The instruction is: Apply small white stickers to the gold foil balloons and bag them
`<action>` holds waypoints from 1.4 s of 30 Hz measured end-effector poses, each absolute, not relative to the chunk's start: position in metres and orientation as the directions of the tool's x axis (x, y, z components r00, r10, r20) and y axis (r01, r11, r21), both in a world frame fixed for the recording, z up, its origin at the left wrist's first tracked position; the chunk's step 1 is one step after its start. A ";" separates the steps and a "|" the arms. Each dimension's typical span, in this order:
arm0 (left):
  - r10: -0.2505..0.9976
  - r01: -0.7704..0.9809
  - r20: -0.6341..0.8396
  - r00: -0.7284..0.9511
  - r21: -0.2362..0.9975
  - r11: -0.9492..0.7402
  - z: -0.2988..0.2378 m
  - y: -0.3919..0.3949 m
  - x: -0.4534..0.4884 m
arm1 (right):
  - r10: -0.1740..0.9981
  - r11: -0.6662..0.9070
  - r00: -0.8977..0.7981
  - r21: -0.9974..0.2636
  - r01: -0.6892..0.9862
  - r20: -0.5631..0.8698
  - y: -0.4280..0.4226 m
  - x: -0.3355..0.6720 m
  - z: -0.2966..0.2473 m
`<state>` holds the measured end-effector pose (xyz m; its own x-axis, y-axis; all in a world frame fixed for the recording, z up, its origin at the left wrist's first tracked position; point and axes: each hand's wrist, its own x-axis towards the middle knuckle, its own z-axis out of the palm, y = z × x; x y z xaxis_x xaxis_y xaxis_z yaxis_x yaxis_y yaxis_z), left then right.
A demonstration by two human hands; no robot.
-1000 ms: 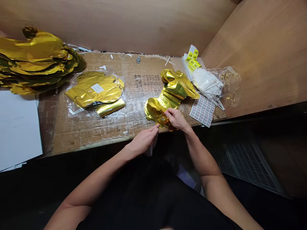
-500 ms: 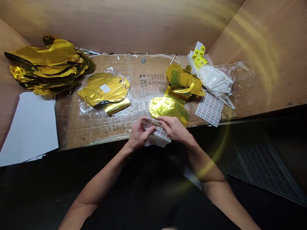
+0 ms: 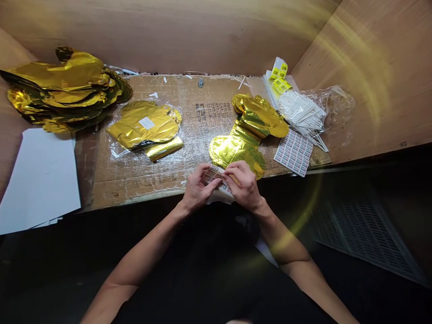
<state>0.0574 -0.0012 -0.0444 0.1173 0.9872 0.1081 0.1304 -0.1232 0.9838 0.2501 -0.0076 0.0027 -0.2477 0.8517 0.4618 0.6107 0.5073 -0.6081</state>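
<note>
Between my hands, at the front edge of the bench, is a sheet of small CE-marked stickers (image 3: pixel 227 189). My left hand (image 3: pixel 198 186) grips its left side, thumb on top. My right hand (image 3: pixel 245 185) is closed at the sheet's right side, thumb and forefinger pinched together on its printed face; whether a sticker is between the fingertips cannot be made out. Just beyond my hands lies a gold foil balloon (image 3: pixel 236 150), flat and folded, its near lobe partly behind my right hand.
A pile of gold foil (image 3: pixel 74 90) and white paper (image 3: pixel 43 175) lie at left. Nearer the middle is a bagged gold foil pack (image 3: pixel 148 128). White sticks (image 3: pixel 302 112), yellow barcode labels (image 3: pixel 281 76) and another sticker sheet (image 3: pixel 294 152) are at right. Wooden panels (image 3: pixel 189 36) enclose the bench.
My right hand has shifted slightly left over the sticker sheet, its fingers now more curled and pinched near my left thumb. The top part of the gold foil balloon has settled into a flatter shape.
</note>
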 end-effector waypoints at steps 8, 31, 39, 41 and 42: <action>0.808 0.306 0.166 0.566 0.867 -0.393 -0.052 0.004 0.068 | 0.992 0.063 -0.126 -0.784 0.617 -0.020 0.053 0.299 -0.007; 0.722 0.349 0.187 0.666 0.777 -0.524 -0.067 0.004 0.073 | 0.962 0.152 -0.268 -0.696 0.702 -0.060 0.094 0.332 0.008; 0.887 0.270 0.026 0.461 0.948 -0.168 -0.052 0.007 0.061 | 0.867 -0.156 0.352 -0.479 0.864 0.353 0.134 0.366 0.078; 0.940 0.143 -0.001 0.342 0.988 -0.052 -0.052 0.004 0.058 | 0.941 -0.037 0.200 -0.503 0.864 0.274 0.104 0.337 0.059; 0.952 0.092 -0.013 0.306 0.996 -0.016 -0.052 0.002 0.057 | 0.977 0.048 0.072 -0.533 0.845 0.201 0.085 0.319 0.047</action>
<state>0.0569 0.0015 -0.0520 0.3058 0.9520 -0.0133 0.0922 -0.0157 0.9956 0.3194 0.0852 0.0470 0.0716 0.9769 0.2011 0.8449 0.0478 -0.5328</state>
